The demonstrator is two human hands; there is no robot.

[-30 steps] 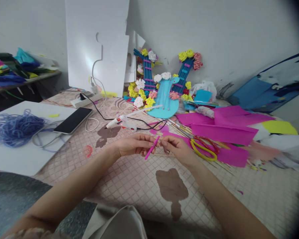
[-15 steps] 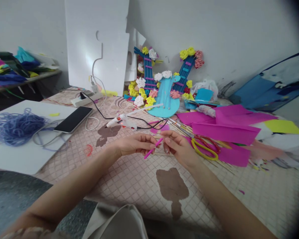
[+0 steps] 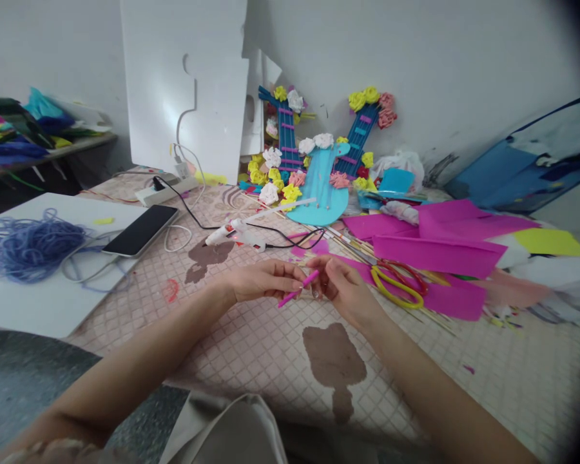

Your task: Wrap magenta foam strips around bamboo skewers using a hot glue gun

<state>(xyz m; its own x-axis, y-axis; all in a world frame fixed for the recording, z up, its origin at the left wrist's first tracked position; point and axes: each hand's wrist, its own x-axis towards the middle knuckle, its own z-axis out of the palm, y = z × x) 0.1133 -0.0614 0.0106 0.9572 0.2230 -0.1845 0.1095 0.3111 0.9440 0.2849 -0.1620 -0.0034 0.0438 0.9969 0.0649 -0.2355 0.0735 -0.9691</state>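
Note:
Over the middle of the table, my left hand (image 3: 265, 278) pinches a thin magenta stick-like piece (image 3: 290, 298) between thumb and fingers. The piece slants, its lower end poking out below the fingertips. Close to its upper end is my right hand (image 3: 345, 290), fingers curled inward; whether they grip anything is hidden. Behind my hands lies a white hot glue gun (image 3: 244, 236) with a glue stick out of its back. Scissors with red and yellow handles (image 3: 399, 283) rest to the right of my right hand, beside magenta sheets (image 3: 437, 258).
A phone (image 3: 142, 231) and a tangle of blue-violet yarn (image 3: 33, 248) lie on a white board (image 3: 53, 316) at left. Behind stand guitar-like decorations (image 3: 321, 187) with paper flowers. A power strip (image 3: 167, 191) sits at the back left. The glue gun's black cable loops behind my hands.
My right hand's fingers have shifted slightly left and curled closer to the upper end of the magenta piece. My left hand keeps its hold in nearly the same place.

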